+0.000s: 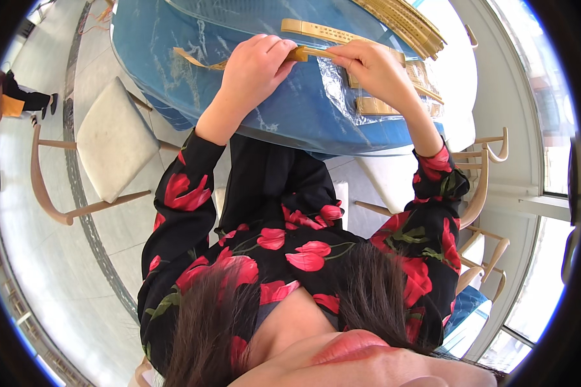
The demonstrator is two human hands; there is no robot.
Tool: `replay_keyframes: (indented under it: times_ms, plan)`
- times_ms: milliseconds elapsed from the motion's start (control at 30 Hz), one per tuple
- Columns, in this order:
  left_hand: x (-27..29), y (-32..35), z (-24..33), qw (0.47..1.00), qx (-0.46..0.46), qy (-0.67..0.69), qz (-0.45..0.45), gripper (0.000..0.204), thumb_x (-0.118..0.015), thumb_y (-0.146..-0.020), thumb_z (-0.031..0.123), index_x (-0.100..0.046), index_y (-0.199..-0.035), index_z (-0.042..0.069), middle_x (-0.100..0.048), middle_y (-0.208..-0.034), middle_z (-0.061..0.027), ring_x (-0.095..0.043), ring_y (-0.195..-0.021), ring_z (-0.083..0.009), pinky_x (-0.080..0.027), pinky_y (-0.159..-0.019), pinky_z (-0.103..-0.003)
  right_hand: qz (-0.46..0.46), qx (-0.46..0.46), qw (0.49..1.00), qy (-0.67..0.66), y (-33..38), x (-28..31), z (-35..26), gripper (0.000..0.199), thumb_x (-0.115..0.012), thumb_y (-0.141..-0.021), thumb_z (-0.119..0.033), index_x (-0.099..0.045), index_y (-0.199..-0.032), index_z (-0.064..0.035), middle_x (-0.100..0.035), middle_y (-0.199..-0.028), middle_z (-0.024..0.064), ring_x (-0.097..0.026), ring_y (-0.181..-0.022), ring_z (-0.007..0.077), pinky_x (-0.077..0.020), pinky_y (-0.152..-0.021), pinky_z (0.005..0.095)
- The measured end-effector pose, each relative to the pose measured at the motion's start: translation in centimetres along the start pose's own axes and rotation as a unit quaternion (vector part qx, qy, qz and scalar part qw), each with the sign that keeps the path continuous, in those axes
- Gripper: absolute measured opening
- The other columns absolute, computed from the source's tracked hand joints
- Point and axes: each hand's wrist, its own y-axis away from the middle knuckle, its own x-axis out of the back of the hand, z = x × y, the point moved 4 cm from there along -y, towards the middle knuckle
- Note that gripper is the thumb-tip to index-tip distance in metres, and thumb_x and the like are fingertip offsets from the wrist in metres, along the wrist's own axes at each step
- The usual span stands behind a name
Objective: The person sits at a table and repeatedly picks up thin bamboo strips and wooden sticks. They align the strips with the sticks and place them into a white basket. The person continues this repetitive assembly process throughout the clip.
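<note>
Head view, looking down: I see a pair of bare hands at work over a blue, marble-patterned desk [281, 122] in the upper middle of the frame. Clear plastic wrapping [334, 80] lies crinkled and shiny on the desk, right of centre. Short gold bundles [376, 106] lie at the wrapping; from here I cannot tell which are fully inside it or whether it is sealed. Above and to the right, toward the top edge, a long stack of gold strips [407, 24] lies slantwise. A curved gold band [316, 29] with small dark marks rests just above the hands.

The narrow gold piece [316, 53] spans the gap between the two hands, at the upper centre. The left hand [255, 68] has its back toward me, fingers curled closed around the piece's left end. A gold tail [197, 61] sticks out left of that hand; I cannot tell whether it belongs to the same piece. The right hand [371, 68] pinches the other end between thumb and fingers. Both forearms rise from black sleeves with red flowers and lean inward, bringing the hands near each other at about the same height.
</note>
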Motion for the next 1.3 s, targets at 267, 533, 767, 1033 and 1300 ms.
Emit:
replay_keyframes:
  times_ms: [267, 533, 767, 1033, 1300]
  plan:
    - [-0.3, 0.0, 0.0, 0.999, -0.015, 0.021, -0.029, 0.031, -0.079, -0.078, 0.009, -0.068, -0.107, 0.007, -0.068, -0.094, -0.0071, -0.065, -0.090, -0.0290, -0.054, -0.079, -0.040, -0.099, 0.039, 0.994, 0.003, -0.6, -1.7, 1.4, 0.027, -0.057, -0.103, -0.016, -0.074, -0.123, -0.0080, -0.066, -0.074, 0.0066, -0.059, -0.062, 0.0140, -0.0479, -0.058, 0.0289]
    - [-0.9, 0.4, -0.1, 0.994, -0.042, 0.068, -0.075, 0.039, -0.079, -0.078, 0.005, -0.064, -0.113, 0.006, -0.067, -0.104, -0.0091, -0.065, -0.093, -0.0311, -0.055, -0.085, -0.040, -0.254, -0.047, 0.949, -0.179, -2.3, -2.4, 1.4, 0.044, -0.052, -0.103, -0.014, -0.055, -0.147, -0.0130, -0.064, -0.069, 0.0033, -0.052, -0.051, 0.0057, -0.0432, -0.051, 0.0229]
    - [-0.8, 0.7, -0.1, 0.993, -0.006, 0.106, -0.055, 0.062, -0.080, -0.074, -0.003, -0.051, -0.128, 0.007, -0.067, -0.108, -0.0098, -0.068, -0.098, -0.0294, -0.057, -0.082, -0.039, -0.266, -0.103, 0.908, -0.306, -2.0, -4.7, 1.4, 0.045, -0.054, -0.104, -0.019, -0.054, -0.148, -0.0084, -0.063, -0.068, 0.0044, -0.046, -0.047, 0.0039, -0.0355, -0.046, 0.0204]
    - [-0.6, 0.3, -0.4, 0.974, 0.038, 0.198, -0.100, 0.058, -0.081, -0.076, -0.001, -0.054, -0.127, 0.008, -0.062, -0.108, -0.0083, -0.063, -0.090, -0.0263, -0.056, -0.082, -0.034, -0.229, -0.152, 0.901, -0.335, -0.9, -5.6, 0.1, 0.045, -0.055, -0.099, -0.016, -0.060, -0.143, -0.0073, -0.058, -0.066, 0.0015, -0.043, -0.048, 0.0026, -0.0317, -0.045, 0.0204]
    - [0.3, 0.6, -2.8, 0.968, 0.113, 0.196, -0.105, 0.006, -0.067, -0.093, 0.009, -0.070, -0.094, 0.004, -0.069, -0.090, -0.0082, -0.064, -0.090, -0.0267, -0.051, -0.080, -0.035, -0.207, -0.153, 0.918, -0.300, -0.3, -5.9, 1.0, 0.041, -0.055, -0.098, -0.012, -0.066, -0.137, -0.0134, -0.059, -0.064, 0.0007, -0.044, -0.050, 0.0039, -0.0342, -0.048, 0.0222]
